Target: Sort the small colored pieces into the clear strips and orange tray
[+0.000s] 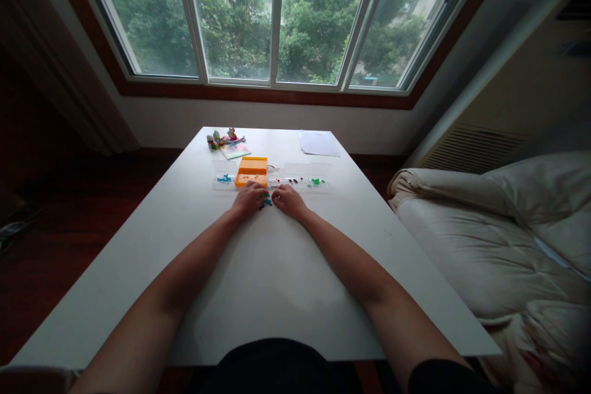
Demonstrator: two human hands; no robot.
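My left hand point(248, 199) rests on the white table point(286, 277) with its fingers curled in. Its fingertips touch or nearly touch a small cluster of blue and green pieces point(266, 202). Just right of that cluster is my right hand point(288, 201), fingers bent and drawn together. Whatever either hand may pinch is too small to make out. Behind my left hand lies an orange box point(253, 163) with its lid up and a few small pieces inside. Small blue pieces point(224, 178) sit in a clear case to the left, and green pieces point(316, 182) in one to the right.
Small dark red pieces point(293, 181) lie in a clear case behind my right hand. Colourful figurines point(226, 138) and a printed card point(236, 150) are at the far left. White paper point(318, 143) lies far right. A padded sofa point(457, 240) flanks the table.
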